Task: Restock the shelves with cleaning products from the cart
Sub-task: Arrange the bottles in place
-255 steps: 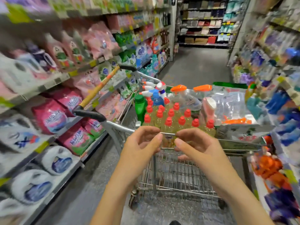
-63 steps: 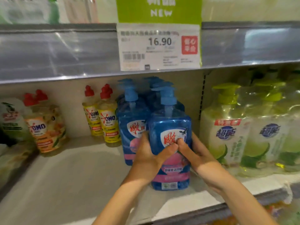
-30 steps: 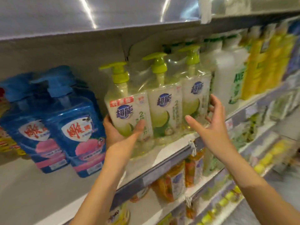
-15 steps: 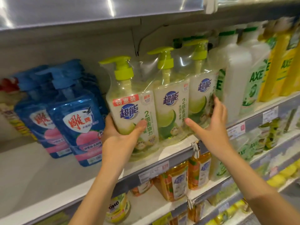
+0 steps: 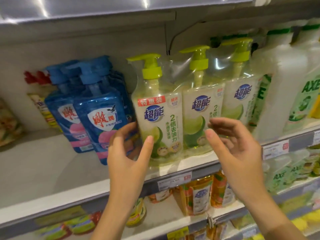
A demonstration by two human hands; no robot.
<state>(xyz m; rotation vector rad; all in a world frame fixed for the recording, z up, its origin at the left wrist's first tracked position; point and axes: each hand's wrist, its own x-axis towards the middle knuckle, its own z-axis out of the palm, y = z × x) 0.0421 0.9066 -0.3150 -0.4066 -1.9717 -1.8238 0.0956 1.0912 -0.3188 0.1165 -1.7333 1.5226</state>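
A shrink-wrapped pack of clear lime dish-soap pump bottles [image 5: 161, 108] with green pumps stands at the front edge of the grey shelf [image 5: 43, 170]. My left hand [image 5: 128, 153] holds the leftmost bottle, thumb on its front label and fingers round its left side. My right hand [image 5: 233, 146] hovers in front of the pack's middle bottle, fingers loosely curled and holding nothing. Blue pump bottles [image 5: 103, 115] stand just left of the pack, touching my left hand's fingers. The cart is out of view.
White AXE bottles [image 5: 280, 94] stand close on the pack's right. Red-capped yellow bottles [image 5: 39, 104] sit behind the blue ones. The shelf's left half is bare. Orange bottles [image 5: 199, 196] fill the shelf below, and a metal shelf edge hangs overhead.
My right hand has come off the pack's right side and drawn back toward me. My left hand stays on the leftmost lime bottle. The view has shifted slightly left.
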